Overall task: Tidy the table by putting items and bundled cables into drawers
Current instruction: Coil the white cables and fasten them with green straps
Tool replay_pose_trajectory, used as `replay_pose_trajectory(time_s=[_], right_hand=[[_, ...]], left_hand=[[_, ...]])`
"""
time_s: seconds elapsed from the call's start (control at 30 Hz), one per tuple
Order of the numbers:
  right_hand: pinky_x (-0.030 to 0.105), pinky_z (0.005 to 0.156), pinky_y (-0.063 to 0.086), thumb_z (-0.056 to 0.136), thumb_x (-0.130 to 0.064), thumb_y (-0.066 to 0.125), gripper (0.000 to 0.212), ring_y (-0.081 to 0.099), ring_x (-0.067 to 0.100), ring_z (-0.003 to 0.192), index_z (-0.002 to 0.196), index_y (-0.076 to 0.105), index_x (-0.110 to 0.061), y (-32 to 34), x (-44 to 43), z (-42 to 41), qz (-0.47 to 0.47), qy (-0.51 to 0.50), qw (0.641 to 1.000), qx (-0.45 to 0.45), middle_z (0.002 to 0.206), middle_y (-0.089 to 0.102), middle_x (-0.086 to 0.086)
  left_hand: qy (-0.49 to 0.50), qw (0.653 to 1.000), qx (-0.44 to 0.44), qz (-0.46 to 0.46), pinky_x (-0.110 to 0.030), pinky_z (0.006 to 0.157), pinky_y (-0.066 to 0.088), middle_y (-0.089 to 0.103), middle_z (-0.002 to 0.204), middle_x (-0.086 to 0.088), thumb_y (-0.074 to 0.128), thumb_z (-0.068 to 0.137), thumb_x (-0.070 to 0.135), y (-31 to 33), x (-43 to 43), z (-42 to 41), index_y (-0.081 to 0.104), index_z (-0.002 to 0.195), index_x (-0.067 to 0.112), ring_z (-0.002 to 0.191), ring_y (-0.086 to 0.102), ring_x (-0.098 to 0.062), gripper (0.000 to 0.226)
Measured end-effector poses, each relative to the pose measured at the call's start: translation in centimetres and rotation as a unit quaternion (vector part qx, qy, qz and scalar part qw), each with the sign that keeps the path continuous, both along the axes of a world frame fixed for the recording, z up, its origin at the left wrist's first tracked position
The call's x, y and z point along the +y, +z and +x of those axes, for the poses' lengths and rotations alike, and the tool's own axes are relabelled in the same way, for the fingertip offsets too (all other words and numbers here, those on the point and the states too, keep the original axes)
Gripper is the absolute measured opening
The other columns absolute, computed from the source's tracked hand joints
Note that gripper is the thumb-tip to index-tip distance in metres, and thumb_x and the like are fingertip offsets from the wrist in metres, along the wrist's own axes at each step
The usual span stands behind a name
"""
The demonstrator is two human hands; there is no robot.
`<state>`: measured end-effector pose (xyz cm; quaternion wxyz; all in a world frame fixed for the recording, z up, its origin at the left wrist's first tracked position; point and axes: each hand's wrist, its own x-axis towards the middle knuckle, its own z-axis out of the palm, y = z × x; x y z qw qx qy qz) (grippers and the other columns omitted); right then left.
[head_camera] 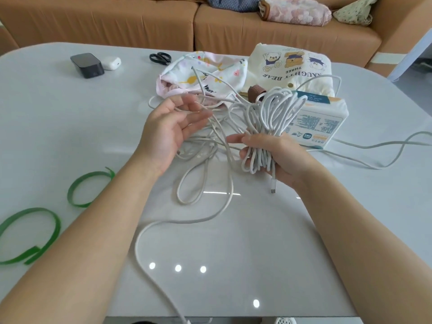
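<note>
Hands work above the table (70, 127): right hand (287, 157) clenched round a coiled cable (275, 106), left hand (168, 129) open with loose strands draped over its fingers — even, untangled loops should suit the green ties (88, 185) at near left.

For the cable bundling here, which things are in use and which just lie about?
In use: right hand gripping the coiled cable; left hand, open, among loose cable; green ties, likely next.
Lying about: scissors, black box, white case, printed cloth, bear bag, tissue pack.
</note>
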<state>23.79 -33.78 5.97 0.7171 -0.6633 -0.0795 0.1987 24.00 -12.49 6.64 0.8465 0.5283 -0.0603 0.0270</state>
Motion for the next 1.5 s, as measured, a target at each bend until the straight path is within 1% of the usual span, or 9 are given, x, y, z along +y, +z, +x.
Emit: replay_pose_trajectory(time_s=[0.1,0.2,0.27,0.4,0.53,0.7,1.03,1.27,1.5], right_hand=[[0.034,0.062,0.046,0.071,-0.011,0.063,0.005,0.060,0.017,0.064,0.073,0.068,-0.009,-0.2,0.2,0.1,0.009,-0.084,0.996,-0.030,0.071,0.065,0.007],[0.029,0.059,0.049,0.071,-0.010,0.062,0.006,0.062,0.016,0.062,0.076,0.060,-0.007,-0.6,0.4,0.3,0.011,-0.115,0.991,-0.068,0.067,0.065,0.004],[0.029,0.059,0.050,0.072,-0.011,0.063,0.007,0.062,0.017,0.063,0.076,0.060,-0.006,-0.8,0.5,0.4,0.007,-0.124,0.989,-0.077,0.067,0.065,0.004],[0.026,0.054,0.049,0.072,-0.010,0.061,0.014,0.061,0.015,0.059,0.081,0.058,0.000,-0.8,0.5,0.3,0.021,-0.136,0.987,-0.079,0.064,0.063,0.004],[0.024,0.052,0.049,0.072,-0.008,0.061,0.017,0.061,0.014,0.056,0.085,0.058,0.003,-0.7,0.6,0.2,0.033,-0.142,0.986,-0.078,0.064,0.062,0.006],[0.025,0.052,0.049,0.073,-0.008,0.061,0.013,0.061,0.015,0.056,0.081,0.058,0.002,-0.8,0.5,0.2,0.025,-0.145,0.986,-0.075,0.063,0.062,0.007],[0.030,0.058,0.036,0.075,-0.014,0.053,0.015,0.054,0.012,0.055,0.061,0.058,-0.014,-0.1,-0.5,0.3,0.136,-0.054,0.988,0.052,0.062,0.054,0.000],[0.036,0.079,0.049,0.076,-0.008,0.056,0.008,0.064,0.020,0.064,0.070,0.060,-0.006,0.8,-0.6,-0.1,0.077,-0.054,0.995,-0.042,0.062,0.060,0.004],[0.033,0.072,0.050,0.075,-0.006,0.058,0.006,0.062,0.025,0.072,0.071,0.061,-0.003,1.7,-0.7,-0.3,0.015,-0.050,0.992,-0.111,0.063,0.063,0.004]], left_hand=[[0.112,0.970,0.010,0.215,-0.030,0.062,0.055,0.056,0.091,0.000,0.040,0.090,-0.006,0.1,-0.1,-0.8,0.056,0.093,0.013,0.067,0.069,-0.020,0.025],[0.248,0.800,-0.051,0.544,-0.030,0.067,0.043,0.045,0.098,0.006,0.062,0.082,0.018,-0.1,0.2,-2.0,0.052,0.101,0.022,0.067,0.054,-0.022,0.022],[0.313,0.717,-0.119,0.611,-0.027,0.066,0.035,0.040,0.095,0.008,0.068,0.077,0.028,0.5,0.3,-2.5,0.052,0.098,0.018,0.068,0.044,-0.017,0.028],[0.043,0.812,-0.231,0.534,-0.018,0.052,0.027,0.040,0.052,0.012,0.069,0.072,0.048,1.4,0.3,-3.5,0.050,0.065,0.020,0.049,0.032,-0.006,0.034],[-0.202,0.751,-0.110,0.619,-0.019,0.048,0.029,0.040,0.045,0.012,0.073,0.046,0.071,1.5,-0.9,-4.5,0.050,0.060,0.017,0.046,0.034,-0.006,0.061],[-0.265,0.720,-0.089,0.636,-0.017,0.050,0.034,0.046,0.045,0.009,0.079,0.070,0.034,2.1,-1.4,-5.2,0.056,0.059,0.016,0.045,0.039,-0.005,0.031],[0.134,0.701,-0.064,0.698,-0.032,0.064,0.046,0.062,0.067,0.003,0.065,0.082,0.028,-0.8,-0.2,-2.2,0.062,0.073,0.022,0.074,0.060,-0.027,0.012],[0.206,0.828,-0.130,0.505,-0.025,0.058,0.041,0.056,0.055,0.003,0.065,0.081,0.016,-0.4,-1.3,-3.1,0.060,0.076,0.019,0.052,0.047,-0.010,0.008],[0.205,0.745,-0.270,0.574,-0.034,0.079,0.046,0.056,0.101,-0.005,0.061,0.078,0.013,-0.3,-1.5,-2.0,0.066,0.105,0.011,0.094,0.056,-0.021,0.028]])
